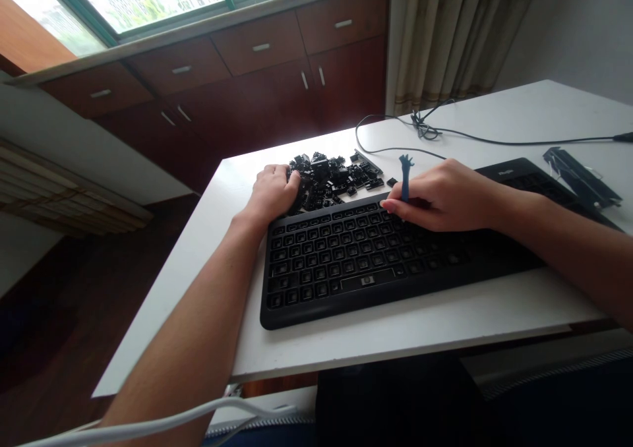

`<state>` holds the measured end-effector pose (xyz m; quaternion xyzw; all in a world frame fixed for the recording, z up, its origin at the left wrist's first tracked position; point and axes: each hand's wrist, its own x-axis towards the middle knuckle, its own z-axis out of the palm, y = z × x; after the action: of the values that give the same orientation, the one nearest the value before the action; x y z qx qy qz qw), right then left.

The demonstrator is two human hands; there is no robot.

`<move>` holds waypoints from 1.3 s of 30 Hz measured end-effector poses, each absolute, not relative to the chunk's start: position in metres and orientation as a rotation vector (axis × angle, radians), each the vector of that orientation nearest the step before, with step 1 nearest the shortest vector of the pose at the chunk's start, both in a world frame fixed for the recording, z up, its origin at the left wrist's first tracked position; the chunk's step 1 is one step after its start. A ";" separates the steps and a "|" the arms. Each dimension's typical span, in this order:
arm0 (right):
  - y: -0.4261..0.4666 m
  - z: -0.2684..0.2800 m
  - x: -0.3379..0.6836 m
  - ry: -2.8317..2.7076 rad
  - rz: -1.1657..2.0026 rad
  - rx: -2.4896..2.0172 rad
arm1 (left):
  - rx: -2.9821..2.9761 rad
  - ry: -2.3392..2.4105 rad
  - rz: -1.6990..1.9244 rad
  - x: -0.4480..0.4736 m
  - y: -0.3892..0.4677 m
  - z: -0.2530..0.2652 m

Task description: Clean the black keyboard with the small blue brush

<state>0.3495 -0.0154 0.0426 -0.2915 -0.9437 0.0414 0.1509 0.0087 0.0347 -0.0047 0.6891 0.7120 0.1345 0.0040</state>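
A black keyboard (pixel 341 256) with its keycaps off lies tilted across the white table, its square key sockets showing. My right hand (pixel 440 200) rests over its upper middle, fingers closed around a slim blue stick (pixel 405 175) with a splayed, fork-like top. The stick's lower end is hidden by my fingers. Behind the keyboard lies a heap of loose black keycaps (pixel 329 180). My left hand (pixel 274 190) lies against the heap's left side, just beyond the keyboard's far left corner, its thumb apart from the fingers. Some of its fingertips are out of sight.
A thin black cable (pixel 425 130) loops across the back of the white table (pixel 519 117). Long black plastic pieces (pixel 581 177) lie at the right. Wooden cabinets (pixel 257 97) stand under the window. A white cable (pixel 163 424) crosses the lower left, over my forearm.
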 end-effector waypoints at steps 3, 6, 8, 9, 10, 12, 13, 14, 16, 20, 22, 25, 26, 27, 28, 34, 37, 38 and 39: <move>-0.015 0.043 0.350 -2.717 0.128 -0.846 | 2.178 2.229 0.423 0.009 0.035 -0.005; -0.015 0.043 0.350 -2.715 0.135 -0.861 | 2.187 2.232 0.422 0.008 0.035 -0.006; -0.016 0.043 0.350 -2.715 0.141 -0.871 | 2.191 2.232 0.425 0.007 0.036 -0.007; -0.016 0.043 0.350 -2.715 0.142 -0.874 | 2.193 2.231 0.427 0.007 0.036 -0.007; -0.016 0.043 0.349 -2.714 0.140 -0.876 | 2.194 2.228 0.429 0.006 0.036 -0.008; -0.016 0.043 0.349 -2.712 0.132 -0.874 | 2.194 2.224 0.432 0.006 0.036 -0.008; -0.016 0.042 0.349 -2.711 0.126 -0.872 | 2.194 2.223 0.434 0.006 0.036 -0.008; -0.016 0.042 0.349 -2.710 0.125 -0.873 | 2.194 2.225 0.435 0.006 0.036 -0.008; -0.016 0.042 0.349 -2.710 0.123 -0.872 | 2.193 2.226 0.436 0.007 0.036 -0.007; -0.016 0.042 0.349 -2.708 0.119 -0.862 | 2.187 2.227 0.436 0.008 0.036 -0.006; -0.016 0.042 0.349 -2.708 0.119 -0.861 | 2.178 2.227 0.433 0.008 0.036 -0.006; -0.016 0.042 0.350 -2.709 0.119 -0.858 | 2.179 2.226 0.434 0.008 0.036 -0.006; -0.015 0.042 0.350 -2.709 0.119 -0.857 | 2.183 2.224 0.436 0.008 0.036 -0.007; -0.015 0.042 0.350 -2.708 0.118 -0.856 | 2.187 2.222 0.438 0.008 0.036 -0.007; -0.015 0.041 0.350 -2.708 0.117 -0.855 | 2.189 2.221 0.440 0.008 0.036 -0.007; -0.015 0.041 0.350 -2.712 0.120 -0.852 | 2.186 2.218 0.436 0.008 0.036 -0.006; -0.015 0.041 0.350 -2.711 0.115 -0.855 | 2.186 2.222 0.435 0.008 0.036 -0.006; -0.015 0.041 0.350 -2.711 0.114 -0.855 | 2.187 2.223 0.436 0.008 0.036 -0.006; -0.015 0.041 0.350 -2.711 0.113 -0.855 | 2.188 2.223 0.435 0.008 0.036 -0.006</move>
<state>0.3500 -0.0151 0.0412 -0.2971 -0.9425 0.0393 0.1479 0.0082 0.0358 -0.0059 0.6946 0.7059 0.1382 -0.0038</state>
